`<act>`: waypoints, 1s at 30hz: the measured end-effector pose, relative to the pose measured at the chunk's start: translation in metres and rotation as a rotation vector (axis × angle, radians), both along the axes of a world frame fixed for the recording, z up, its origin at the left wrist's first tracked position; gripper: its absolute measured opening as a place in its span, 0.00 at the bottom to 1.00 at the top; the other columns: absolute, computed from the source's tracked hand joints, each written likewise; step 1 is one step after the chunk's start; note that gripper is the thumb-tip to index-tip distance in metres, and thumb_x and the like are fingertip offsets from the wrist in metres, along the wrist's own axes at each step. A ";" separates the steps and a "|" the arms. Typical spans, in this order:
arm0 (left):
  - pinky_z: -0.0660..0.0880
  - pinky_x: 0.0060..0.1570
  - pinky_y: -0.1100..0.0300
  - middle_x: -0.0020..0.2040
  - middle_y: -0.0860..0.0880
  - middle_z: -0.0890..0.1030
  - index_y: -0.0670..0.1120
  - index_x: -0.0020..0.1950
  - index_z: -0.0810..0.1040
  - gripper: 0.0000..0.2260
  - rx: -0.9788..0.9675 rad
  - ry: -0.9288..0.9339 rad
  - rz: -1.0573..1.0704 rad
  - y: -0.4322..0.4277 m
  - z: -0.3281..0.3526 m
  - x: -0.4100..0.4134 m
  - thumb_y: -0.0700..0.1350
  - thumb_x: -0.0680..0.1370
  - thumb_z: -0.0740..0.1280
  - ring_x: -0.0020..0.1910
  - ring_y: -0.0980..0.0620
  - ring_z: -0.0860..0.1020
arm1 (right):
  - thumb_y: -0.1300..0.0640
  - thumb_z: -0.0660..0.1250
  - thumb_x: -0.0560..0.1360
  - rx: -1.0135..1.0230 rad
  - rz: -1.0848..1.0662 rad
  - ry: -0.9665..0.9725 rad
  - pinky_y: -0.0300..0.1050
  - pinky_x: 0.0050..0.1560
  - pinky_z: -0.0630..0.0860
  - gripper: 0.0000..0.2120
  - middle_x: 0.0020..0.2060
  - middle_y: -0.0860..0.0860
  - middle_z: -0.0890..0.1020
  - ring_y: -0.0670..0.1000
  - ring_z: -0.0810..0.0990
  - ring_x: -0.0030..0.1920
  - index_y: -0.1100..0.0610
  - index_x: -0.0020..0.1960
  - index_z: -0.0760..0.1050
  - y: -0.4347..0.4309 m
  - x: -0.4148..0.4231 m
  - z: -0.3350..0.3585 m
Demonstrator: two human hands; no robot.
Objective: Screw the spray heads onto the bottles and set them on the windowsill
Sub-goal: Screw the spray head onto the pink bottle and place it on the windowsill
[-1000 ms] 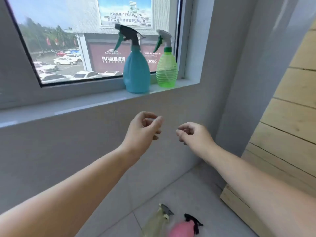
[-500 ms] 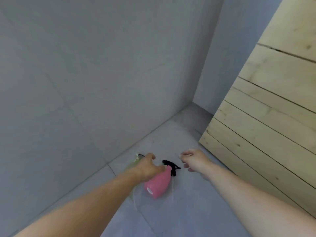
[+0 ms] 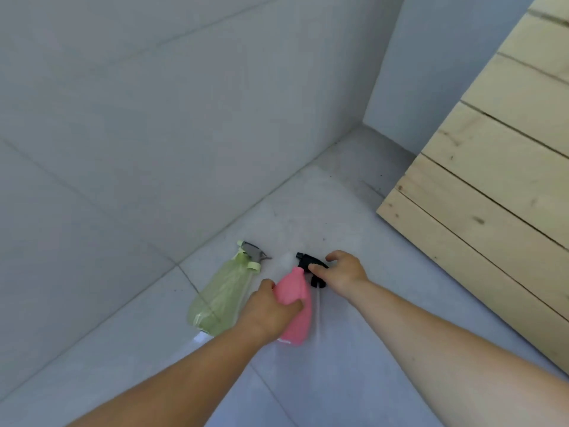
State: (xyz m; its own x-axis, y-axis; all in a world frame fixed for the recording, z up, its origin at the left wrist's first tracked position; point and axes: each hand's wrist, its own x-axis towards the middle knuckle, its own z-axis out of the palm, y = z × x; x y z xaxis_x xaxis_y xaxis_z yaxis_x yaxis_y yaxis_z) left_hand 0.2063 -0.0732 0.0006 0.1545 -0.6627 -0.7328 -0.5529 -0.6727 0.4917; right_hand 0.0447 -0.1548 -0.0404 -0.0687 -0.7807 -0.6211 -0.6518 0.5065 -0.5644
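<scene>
Both hands have closed in since half a second ago: then the right hand hung clear of the sprayer, now it touches it. Grey tiled wall (image 3: 154, 118) fills the upper left of the frame, pale floor tiles (image 3: 338, 380) the bottom, and a wooden plank panel (image 3: 498, 167) the right edge. At lower centre the green bottle (image 3: 220, 298) lies flat on the floor, its grey spray head (image 3: 254, 252) pointing up-frame. Just right of it lies the pink bottle (image 3: 295, 306), with the left hand (image 3: 271, 312) wrapped round its body, fingers curled against it. The right hand (image 3: 341, 277) pinches the black spray head (image 3: 309, 266) at the bottle's neck.
</scene>
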 end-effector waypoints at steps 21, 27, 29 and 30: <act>0.81 0.56 0.50 0.61 0.48 0.79 0.48 0.77 0.64 0.39 0.010 0.350 0.224 0.029 0.025 0.014 0.55 0.72 0.79 0.57 0.47 0.82 | 0.58 0.73 0.74 -0.034 -0.145 -0.295 0.46 0.43 0.78 0.05 0.35 0.54 0.82 0.50 0.81 0.35 0.59 0.47 0.79 -0.010 -0.006 0.043; 0.82 0.58 0.46 0.59 0.52 0.81 0.52 0.65 0.78 0.27 -0.153 0.362 0.129 0.035 0.099 0.024 0.51 0.69 0.82 0.58 0.49 0.82 | 0.59 0.70 0.76 -0.406 -0.261 -0.456 0.48 0.44 0.82 0.05 0.40 0.57 0.82 0.50 0.81 0.37 0.57 0.43 0.75 -0.036 -0.013 0.170; 0.83 0.57 0.44 0.59 0.54 0.82 0.56 0.61 0.79 0.28 -0.201 0.357 0.113 0.040 0.126 0.028 0.54 0.63 0.83 0.57 0.49 0.83 | 0.59 0.70 0.77 -0.541 -0.279 -0.528 0.48 0.45 0.83 0.05 0.39 0.55 0.82 0.49 0.81 0.37 0.55 0.44 0.75 -0.035 -0.013 0.221; 0.83 0.57 0.44 0.58 0.54 0.82 0.58 0.59 0.78 0.30 -0.224 0.355 0.108 0.043 0.140 0.030 0.56 0.60 0.83 0.57 0.48 0.83 | 0.59 0.70 0.77 -0.597 -0.276 -0.544 0.48 0.46 0.84 0.05 0.39 0.54 0.82 0.49 0.82 0.38 0.55 0.44 0.75 -0.031 -0.014 0.246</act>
